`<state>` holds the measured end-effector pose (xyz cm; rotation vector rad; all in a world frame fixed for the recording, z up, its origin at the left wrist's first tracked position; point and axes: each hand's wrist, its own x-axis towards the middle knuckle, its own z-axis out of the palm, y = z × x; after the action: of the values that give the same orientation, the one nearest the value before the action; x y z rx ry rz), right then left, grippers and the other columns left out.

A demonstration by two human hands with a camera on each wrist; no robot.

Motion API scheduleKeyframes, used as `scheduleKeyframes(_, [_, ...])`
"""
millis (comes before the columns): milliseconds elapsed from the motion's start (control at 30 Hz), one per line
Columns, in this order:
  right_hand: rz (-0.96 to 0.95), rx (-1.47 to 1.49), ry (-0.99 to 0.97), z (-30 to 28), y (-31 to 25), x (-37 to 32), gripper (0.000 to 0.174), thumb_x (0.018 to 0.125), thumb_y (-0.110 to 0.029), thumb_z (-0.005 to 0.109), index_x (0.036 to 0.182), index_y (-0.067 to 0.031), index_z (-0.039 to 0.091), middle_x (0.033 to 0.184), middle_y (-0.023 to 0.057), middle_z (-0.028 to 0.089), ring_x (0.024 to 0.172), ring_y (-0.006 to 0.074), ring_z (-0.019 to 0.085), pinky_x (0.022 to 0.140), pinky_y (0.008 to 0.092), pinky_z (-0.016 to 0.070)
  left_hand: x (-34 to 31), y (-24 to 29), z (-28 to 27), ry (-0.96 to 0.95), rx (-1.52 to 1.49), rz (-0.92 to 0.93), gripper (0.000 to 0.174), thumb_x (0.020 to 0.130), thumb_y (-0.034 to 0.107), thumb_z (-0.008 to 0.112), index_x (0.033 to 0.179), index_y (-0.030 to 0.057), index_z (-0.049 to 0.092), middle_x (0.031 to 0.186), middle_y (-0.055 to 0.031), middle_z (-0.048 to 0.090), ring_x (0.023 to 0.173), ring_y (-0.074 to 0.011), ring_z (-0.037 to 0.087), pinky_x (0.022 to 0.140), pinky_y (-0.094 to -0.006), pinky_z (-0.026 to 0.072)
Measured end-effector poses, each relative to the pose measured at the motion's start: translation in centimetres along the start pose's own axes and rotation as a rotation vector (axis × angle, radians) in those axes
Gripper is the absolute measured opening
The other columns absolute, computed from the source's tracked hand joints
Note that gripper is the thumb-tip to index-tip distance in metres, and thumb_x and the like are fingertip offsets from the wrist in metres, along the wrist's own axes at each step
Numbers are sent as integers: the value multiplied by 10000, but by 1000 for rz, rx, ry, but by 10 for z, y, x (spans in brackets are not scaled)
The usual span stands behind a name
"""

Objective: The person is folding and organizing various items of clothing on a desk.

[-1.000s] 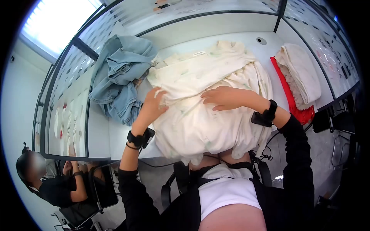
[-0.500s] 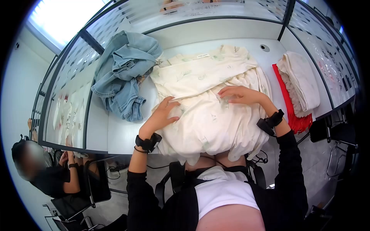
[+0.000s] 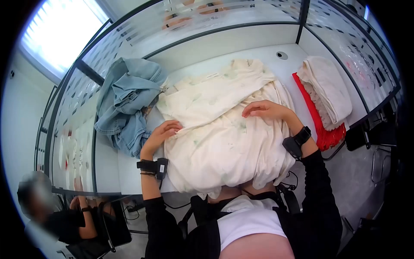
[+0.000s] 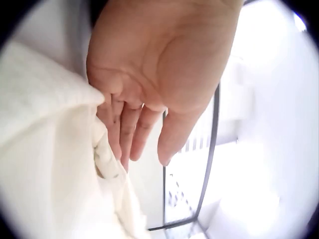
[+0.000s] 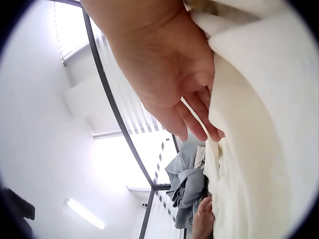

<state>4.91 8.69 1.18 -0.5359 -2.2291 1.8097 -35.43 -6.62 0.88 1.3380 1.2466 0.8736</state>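
I am logging: left hand (image 3: 160, 134), fingers relaxed, touching cream garment (image 3: 224, 146); right hand (image 3: 265, 110), fingers straight, resting on it.

Left hand (image 3: 160, 133) now further left, at edge of cream garment (image 3: 224, 144).

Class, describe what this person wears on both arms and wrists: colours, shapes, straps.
The left sleeve and right sleeve are long and black, ending short of the wrists. The left wrist device and right wrist device are small black boxes on black straps. A thin dark band sits beside the left one.
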Motion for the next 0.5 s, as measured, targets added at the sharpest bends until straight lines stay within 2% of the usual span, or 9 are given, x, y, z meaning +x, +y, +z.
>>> scheduleKeyframes(67, [-17, 16, 12, -3, 1, -1, 220, 896, -64, 472, 1084, 4, 564, 1079, 74, 586, 1021, 151, 552, 932, 283, 410, 1, -4, -6, 33, -313, -32, 340, 927, 133, 470, 1232, -14, 439, 1111, -99, 564, 1008, -151, 555, 843, -242, 447])
scheduleKeyframes(100, [-28, 30, 16, -2, 4, -2, 219, 896, -67, 476, 1084, 5, 563, 1071, 76, 587, 1019, 151, 553, 927, 283, 414, -1, -7, -7, 52, -318, -21, 347, 943, 171, 446, 1231, -24, 434, 1093, -111, 571, 984, -137, 565, 806, -218, 454])
scheduleKeyframes(233, [7, 138, 127, -4, -5, -11, 218, 897, -78, 488, 1084, 14, 555, 1024, 83, 598, 997, 153, 561, 896, 289, 436, 1, -6, -6, 70, -216, -36, 315, 945, 159, 439, 1208, -14, 456, 1059, -99, 590, 946, -129, 579, 784, -210, 462])
scheduleKeyframes(333, [-53, -55, 255, -10, -24, -33, 214, 915, -115, 475, 1062, 19, 553, 983, 83, 607, 929, 154, 581, 841, 291, 461, 3, -11, -7, 103, -212, -41, 282, 942, 149, 439, 1172, -6, 490, 1032, -85, 606, 922, -112, 583, 769, -199, 461])
scheduleKeyframes(400, [-96, 7, 285, -9, -40, -58, 214, 917, -126, 472, 1053, 20, 551, 964, 84, 607, 919, 154, 581, 833, 284, 460, 3, -10, -5, 123, -181, -48, 270, 939, 139, 437, 1161, -3, 497, 1015, -72, 612, 899, -97, 584, 758, -193, 459])
scheduleKeyframes(500, [-10, -78, 401, 3, -59, -97, 189, 908, -104, 484, 1034, 20, 552, 912, 74, 607, 846, 135, 574, 784, 259, 458, 4, -12, -2, 150, -126, -36, 256, 933, 136, 449, 1141, 6, 523, 986, -48, 611, 862, -69, 577, 715, -165, 449])
